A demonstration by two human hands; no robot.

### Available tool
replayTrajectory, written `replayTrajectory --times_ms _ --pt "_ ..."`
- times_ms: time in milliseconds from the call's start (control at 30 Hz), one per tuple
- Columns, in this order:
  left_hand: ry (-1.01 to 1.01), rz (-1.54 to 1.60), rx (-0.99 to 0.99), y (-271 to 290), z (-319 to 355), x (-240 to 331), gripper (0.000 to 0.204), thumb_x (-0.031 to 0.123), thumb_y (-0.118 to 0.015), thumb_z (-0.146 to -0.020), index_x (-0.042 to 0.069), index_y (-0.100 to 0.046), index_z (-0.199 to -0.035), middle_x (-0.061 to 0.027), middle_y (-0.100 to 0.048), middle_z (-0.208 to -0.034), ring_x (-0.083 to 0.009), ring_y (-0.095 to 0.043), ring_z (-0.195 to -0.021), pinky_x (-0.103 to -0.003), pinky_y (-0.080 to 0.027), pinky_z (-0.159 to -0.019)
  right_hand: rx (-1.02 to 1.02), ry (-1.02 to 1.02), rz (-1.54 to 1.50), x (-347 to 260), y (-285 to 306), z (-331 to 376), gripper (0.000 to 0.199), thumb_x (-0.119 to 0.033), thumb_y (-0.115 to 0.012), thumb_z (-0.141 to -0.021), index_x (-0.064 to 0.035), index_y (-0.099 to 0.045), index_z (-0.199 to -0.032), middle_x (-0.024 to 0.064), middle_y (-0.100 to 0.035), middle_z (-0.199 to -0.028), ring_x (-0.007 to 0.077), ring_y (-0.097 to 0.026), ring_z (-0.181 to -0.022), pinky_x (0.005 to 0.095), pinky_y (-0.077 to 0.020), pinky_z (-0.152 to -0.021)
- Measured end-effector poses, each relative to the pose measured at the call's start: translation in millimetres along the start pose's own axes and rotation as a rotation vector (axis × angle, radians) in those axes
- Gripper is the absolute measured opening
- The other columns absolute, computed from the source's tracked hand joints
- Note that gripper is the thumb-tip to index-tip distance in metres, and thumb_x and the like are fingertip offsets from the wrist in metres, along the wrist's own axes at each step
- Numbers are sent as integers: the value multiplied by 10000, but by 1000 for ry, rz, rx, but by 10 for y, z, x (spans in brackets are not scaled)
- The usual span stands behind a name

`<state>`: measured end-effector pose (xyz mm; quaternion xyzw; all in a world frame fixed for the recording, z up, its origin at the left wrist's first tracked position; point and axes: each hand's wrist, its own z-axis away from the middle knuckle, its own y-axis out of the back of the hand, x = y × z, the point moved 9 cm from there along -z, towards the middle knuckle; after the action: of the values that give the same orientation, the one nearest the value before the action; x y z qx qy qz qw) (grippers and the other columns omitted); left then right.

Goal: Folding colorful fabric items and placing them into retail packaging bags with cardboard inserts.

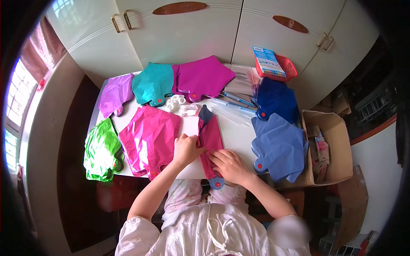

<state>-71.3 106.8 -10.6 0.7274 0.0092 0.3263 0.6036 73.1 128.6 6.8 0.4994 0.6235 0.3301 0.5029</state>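
A flat foil balloon [211, 136], folded into a narrow strip of dark pink and grey-blue, lies before me with its round-tabbed end over the table's front edge. My left hand [186, 150] is closed at its left edge, fingers curled and thumb across the foil. My right hand [231, 165] rests on the strip's lower part, fingers stretched out and slightly apart. Left of the strip lies a stack of bright pink foil balloons [150, 138]. To its right is a stack of light blue star-shaped ones [279, 147]. Small white rolled pieces [176, 103] sit above my left hand.
Further stacks are green [101, 149], lilac [114, 94], teal [153, 83], purple [205, 79] and dark blue [277, 100]. Clear plastic sleeves [228, 112] lie mid-table. A red basket [289, 68] stands back right, a cardboard box [331, 128] beside the table. White cupboards [183, 38] close the far side.
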Motion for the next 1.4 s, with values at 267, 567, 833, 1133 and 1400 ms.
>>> replayTrajectory --times_ms 267,567,833,1133,1400 --pt "-15 62 18 -23 41 -15 275 311 -736 -680 73 -619 -755 -73 -610 -681 -275 -563 -871 -437 -388 -735 37 27 -6 11 23 -39 351 -225 -610 -824 -50 -599 -1127 67 -560 -1195 227 -478 -1155 376 -373 -1000" --pt "-64 64 58 20 81 61 260 290 -735 -687 81 -598 -757 -46 -608 -716 -269 -546 -871 -432 -369 -731 37 5 30 93 -124 -84 223 -165 -580 -834 -37 -615 -1013 93 -584 -1117 256 -535 -1071 383 -433 -929" --pt "-38 102 39 22 64 6 254 288 -743 -673 74 -626 -743 -49 -628 -728 -261 -550 -882 -421 -373 -739 188 -61 96 81 15 -103 303 -208 -597 -823 -14 -578 -1055 153 -530 -1175 303 -467 -1181 400 -412 -975" --pt "-5 94 2 -7 -51 -92 268 304 -762 -652 70 -633 -638 -51 -625 -656 -259 -571 -844 -420 -399 -726 173 -70 104 73 22 -109 325 -205 -618 -805 -15 -579 -1066 150 -528 -1187 301 -473 -1169 406 -402 -986" --pt "-120 79 87 17 19 -69 270 275 -778 -633 78 -594 -622 -15 -581 -632 -241 -544 -833 -421 -376 -703 215 -101 100 114 18 -70 395 -229 -655 -783 10 -556 -1083 166 -525 -1163 308 -489 -1124 405 -408 -967"
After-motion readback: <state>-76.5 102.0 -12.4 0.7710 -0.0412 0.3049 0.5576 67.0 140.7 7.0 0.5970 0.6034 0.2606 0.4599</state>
